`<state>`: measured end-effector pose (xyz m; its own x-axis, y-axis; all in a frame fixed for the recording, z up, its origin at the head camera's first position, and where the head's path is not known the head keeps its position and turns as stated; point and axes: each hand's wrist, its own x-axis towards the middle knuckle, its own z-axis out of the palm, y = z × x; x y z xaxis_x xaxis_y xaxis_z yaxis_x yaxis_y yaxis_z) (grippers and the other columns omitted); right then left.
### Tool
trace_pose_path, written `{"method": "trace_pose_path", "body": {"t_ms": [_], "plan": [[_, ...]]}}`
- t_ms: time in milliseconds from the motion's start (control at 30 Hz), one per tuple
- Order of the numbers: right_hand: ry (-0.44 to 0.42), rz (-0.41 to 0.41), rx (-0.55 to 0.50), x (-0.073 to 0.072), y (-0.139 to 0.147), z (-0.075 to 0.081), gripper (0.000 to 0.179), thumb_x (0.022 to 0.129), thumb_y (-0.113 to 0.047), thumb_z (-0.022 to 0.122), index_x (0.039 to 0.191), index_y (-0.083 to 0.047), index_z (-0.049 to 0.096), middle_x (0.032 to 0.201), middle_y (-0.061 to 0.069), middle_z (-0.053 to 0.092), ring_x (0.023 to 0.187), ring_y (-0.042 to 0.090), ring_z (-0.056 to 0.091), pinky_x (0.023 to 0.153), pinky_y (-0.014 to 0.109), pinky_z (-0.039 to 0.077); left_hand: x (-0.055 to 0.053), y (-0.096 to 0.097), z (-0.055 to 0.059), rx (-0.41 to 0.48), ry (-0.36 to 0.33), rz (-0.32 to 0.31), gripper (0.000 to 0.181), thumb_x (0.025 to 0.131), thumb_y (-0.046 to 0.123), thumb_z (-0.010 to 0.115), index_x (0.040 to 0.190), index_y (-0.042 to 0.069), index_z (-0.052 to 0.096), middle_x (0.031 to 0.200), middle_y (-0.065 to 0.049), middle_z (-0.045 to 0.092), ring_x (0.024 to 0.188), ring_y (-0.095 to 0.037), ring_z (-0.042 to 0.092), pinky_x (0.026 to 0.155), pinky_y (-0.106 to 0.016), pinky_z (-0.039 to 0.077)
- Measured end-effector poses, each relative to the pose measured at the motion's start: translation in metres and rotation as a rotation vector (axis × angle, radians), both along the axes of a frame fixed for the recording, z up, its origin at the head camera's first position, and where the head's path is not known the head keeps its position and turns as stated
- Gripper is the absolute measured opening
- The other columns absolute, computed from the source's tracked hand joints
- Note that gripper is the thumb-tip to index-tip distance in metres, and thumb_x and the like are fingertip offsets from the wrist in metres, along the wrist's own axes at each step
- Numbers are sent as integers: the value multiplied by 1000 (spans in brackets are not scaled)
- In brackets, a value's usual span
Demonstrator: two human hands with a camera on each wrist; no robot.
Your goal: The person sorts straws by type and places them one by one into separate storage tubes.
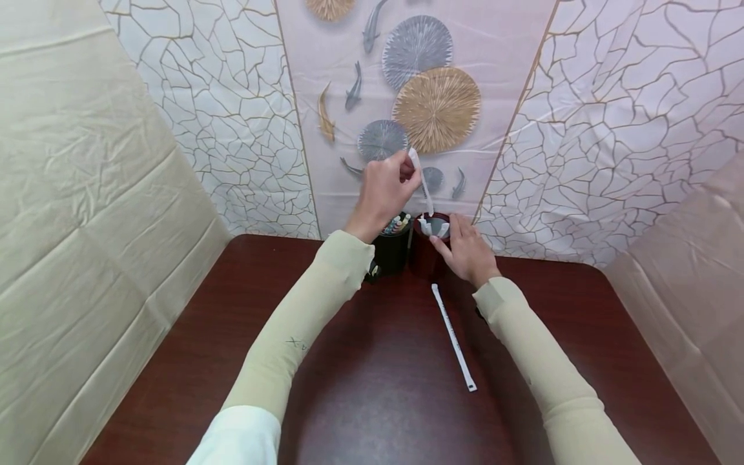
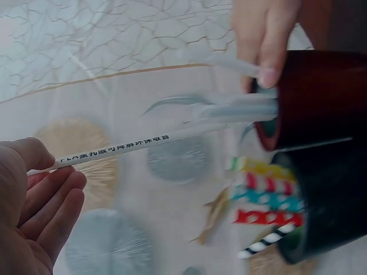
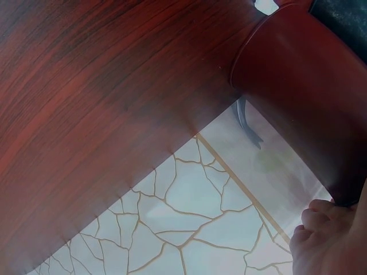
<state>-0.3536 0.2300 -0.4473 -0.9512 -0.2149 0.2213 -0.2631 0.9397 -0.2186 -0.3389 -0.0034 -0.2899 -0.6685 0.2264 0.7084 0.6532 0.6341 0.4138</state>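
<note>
My left hand (image 1: pixel 383 188) pinches the upper end of a white paper-wrapped straw (image 2: pixel 123 148) between thumb and fingers. Printed characters run along the wrapper, and the straw's lower end overlaps the mouth of a dark red cup (image 1: pixel 426 259). Other white wrapped straws (image 2: pixel 241 109) stick out of this cup. At the cup's right side, my right hand (image 1: pixel 471 252) holds the rim, its thumb toward the near side. The right wrist view shows curled fingers (image 3: pixel 318 220) by the rim and much of the cup's wall.
Left of the red cup stands a black cup (image 1: pixel 391 253) with several patterned straws (image 2: pixel 266 200) in it. Another white wrapped straw (image 1: pixel 453 337) lies on the dark wooden table (image 1: pixel 372 361). A patterned cloth (image 1: pixel 232 116) hangs behind the table's far edge.
</note>
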Motion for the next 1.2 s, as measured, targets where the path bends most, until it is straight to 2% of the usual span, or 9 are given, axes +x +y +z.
{"method": "trace_pose_path", "body": {"t_ms": [167,233,400,500,633,833,967,1067,1200], "plan": [[2,4,3,1,1,1,92,110,-66,28,166,6,17,170,33,24,157,51,27,128,62,28,-6,6,-20,-13,-53,10,10,100,16,68,98,9,75,96,-4,84,90,-14,80,83,-30,62],[1,4,5,1,2,0,92,110,-66,28,166,6,16,171,32,23,158,50,26,129,62,27,-8,8,-26,-52,-72,10,11,100,17,69,99,7,75,99,-6,83,91,-17,80,85,-33,62],[10,12,8,1,1,-1,93,110,-67,27,166,6,16,172,30,22,161,47,23,130,61,25,-10,7,-34,-153,-108,3,28,99,28,73,109,2,77,110,-14,81,89,-28,76,89,-39,61],[12,11,7,1,2,-1,93,110,-67,27,166,6,16,172,29,22,160,47,24,129,62,27,-7,5,-32,-145,-124,8,31,97,32,74,110,3,77,111,-13,81,87,-28,75,88,-40,61],[2,7,10,0,3,0,93,109,-68,26,167,5,16,172,29,22,159,48,25,128,62,28,2,1,-24,-133,-132,31,28,96,32,74,104,6,76,104,-11,80,82,-25,73,82,-40,62],[-26,-7,21,0,4,2,96,108,-70,23,168,4,12,174,28,18,161,48,21,129,62,25,14,-6,-9,-176,-102,48,26,92,30,75,96,4,75,92,-9,79,81,-28,73,80,-42,61],[-25,-10,14,0,4,3,95,108,-70,24,167,5,13,174,28,18,161,48,21,129,61,26,22,-10,-2,-214,-110,66,26,91,29,76,95,4,76,91,-9,79,86,-29,75,81,-42,61],[-24,-9,12,0,4,2,95,109,-69,25,167,5,13,174,28,18,161,48,22,129,62,27,26,-12,-1,-250,-144,75,24,90,27,76,93,4,76,88,-7,78,83,-27,73,79,-41,60],[-26,-11,8,0,3,1,95,108,-70,25,167,4,13,174,28,18,160,49,22,128,62,28,33,-14,-3,-314,-165,77,22,89,27,76,83,6,74,77,-2,72,74,-23,67,71,-37,57]]}}
